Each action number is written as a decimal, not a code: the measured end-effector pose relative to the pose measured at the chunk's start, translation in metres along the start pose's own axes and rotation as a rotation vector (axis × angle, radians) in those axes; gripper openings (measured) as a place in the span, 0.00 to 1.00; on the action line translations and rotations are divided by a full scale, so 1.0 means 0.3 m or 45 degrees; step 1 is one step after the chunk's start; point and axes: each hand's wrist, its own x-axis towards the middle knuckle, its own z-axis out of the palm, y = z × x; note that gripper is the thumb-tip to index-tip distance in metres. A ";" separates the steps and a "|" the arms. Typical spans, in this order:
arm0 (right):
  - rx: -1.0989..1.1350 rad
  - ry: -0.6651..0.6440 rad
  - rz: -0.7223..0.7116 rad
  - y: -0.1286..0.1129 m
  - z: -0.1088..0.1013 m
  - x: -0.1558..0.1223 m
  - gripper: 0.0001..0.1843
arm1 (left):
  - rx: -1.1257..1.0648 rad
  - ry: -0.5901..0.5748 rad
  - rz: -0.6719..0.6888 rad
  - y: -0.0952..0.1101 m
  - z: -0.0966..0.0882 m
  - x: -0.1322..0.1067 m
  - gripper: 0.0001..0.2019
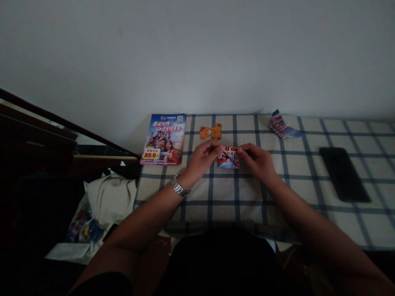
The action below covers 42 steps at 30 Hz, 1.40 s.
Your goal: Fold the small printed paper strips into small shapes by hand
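Observation:
A small folded paper flyer [228, 159] with a printed picture and red lettering is held between my two hands, just above the checked cloth. My left hand [206, 155], with a metal watch on its wrist, pinches the flyer's left upper edge. At the right upper edge, the thumb and fingers of my right hand [256, 159] are closed on the same paper. Up and to the left lies a stack of flyers [163, 139] with blue and pink print. A folded paper piece [282, 125] in similar colours rests at the back right.
A checked tablecloth [197, 193] covers the table, which meets a pale wall [197, 57] at the back. Behind my left hand is an orange bear figure [211, 132]. A black phone [344, 174] lies to the right. Bags [111, 193] sit beside the table's left edge.

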 end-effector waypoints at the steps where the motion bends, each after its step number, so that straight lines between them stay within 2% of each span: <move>1: -0.005 -0.001 -0.002 0.000 0.000 0.000 0.19 | 0.027 -0.003 0.009 0.001 0.000 0.000 0.16; 7: -0.001 0.018 -0.004 0.012 -0.001 -0.001 0.18 | 0.095 -0.065 0.081 -0.004 0.001 -0.005 0.16; 13: 0.048 -0.010 -0.011 0.012 0.004 -0.004 0.17 | -0.032 -0.051 -0.032 0.008 0.015 -0.012 0.18; 20: 0.065 -0.040 -0.029 -0.003 0.006 -0.006 0.16 | -0.153 -0.034 -0.084 0.009 0.024 -0.013 0.18; 30: 0.056 0.014 0.009 0.005 0.013 -0.003 0.16 | -0.053 -0.012 0.006 0.017 0.024 -0.015 0.17; 42: 0.063 0.030 0.031 0.009 0.003 0.000 0.17 | 0.071 -0.014 0.019 0.018 0.010 -0.010 0.17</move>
